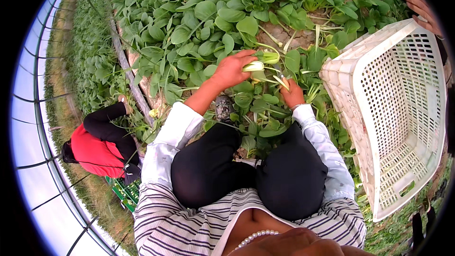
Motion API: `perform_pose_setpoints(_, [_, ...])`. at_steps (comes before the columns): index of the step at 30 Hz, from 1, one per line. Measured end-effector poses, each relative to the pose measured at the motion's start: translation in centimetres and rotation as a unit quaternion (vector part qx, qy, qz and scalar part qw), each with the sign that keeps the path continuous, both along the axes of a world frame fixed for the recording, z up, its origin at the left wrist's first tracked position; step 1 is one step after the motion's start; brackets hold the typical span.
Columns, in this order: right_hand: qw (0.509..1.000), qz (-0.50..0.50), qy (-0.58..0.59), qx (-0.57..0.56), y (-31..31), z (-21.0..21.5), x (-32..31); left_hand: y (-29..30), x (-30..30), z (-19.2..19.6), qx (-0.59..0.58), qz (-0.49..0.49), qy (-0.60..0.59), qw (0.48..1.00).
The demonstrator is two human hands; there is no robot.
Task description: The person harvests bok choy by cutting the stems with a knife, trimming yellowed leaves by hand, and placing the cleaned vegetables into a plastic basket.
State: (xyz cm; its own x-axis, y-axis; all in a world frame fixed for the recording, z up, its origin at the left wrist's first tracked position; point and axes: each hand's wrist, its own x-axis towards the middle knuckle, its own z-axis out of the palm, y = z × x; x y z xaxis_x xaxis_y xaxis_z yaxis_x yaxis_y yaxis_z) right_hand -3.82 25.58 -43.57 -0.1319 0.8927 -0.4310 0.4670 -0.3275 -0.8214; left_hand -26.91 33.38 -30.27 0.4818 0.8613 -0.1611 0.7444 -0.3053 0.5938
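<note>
My left hand (232, 68) grips a leafy green plant with pale stalks (259, 62) by its base, above a bed of the same greens (204, 14). My right hand (292, 94) is closed around something thin, perhaps a small knife, just below the plant's stalks; the object is mostly hidden. Both hands sit close together in front of my knees, over cut leaves on the soil.
A large white perforated plastic crate (393, 114) stands tilted at my right. Another person's hand (419, 9) touches its far corner. A person in red and black (102, 144) crouches at my left beside a green crate (124, 192). A hoop-tunnel cover (33, 114) curves along the left.
</note>
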Motion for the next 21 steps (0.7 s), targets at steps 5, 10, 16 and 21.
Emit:
perform_pose_setpoints(5, [0.877,-0.245,0.409,-0.051,1.8,8.1,0.0,-1.4,0.0,5.1,-0.129,0.057,-0.182,0.973])
perform_pose_setpoints(10, [0.793,-0.262,0.546,-0.067,2.9,12.3,-1.1,-3.3,0.9,7.7,-0.196,0.051,-0.240,0.949])
perform_pose_setpoints(16, [0.799,-0.222,0.553,-0.085,1.8,12.9,-0.3,-5.1,0.1,8.8,-0.224,-0.029,-0.234,0.946])
perform_pose_setpoints(21, [0.849,-0.201,0.486,-0.047,0.5,12.9,0.6,-4.7,-0.7,11.0,-0.294,0.170,-0.312,0.887])
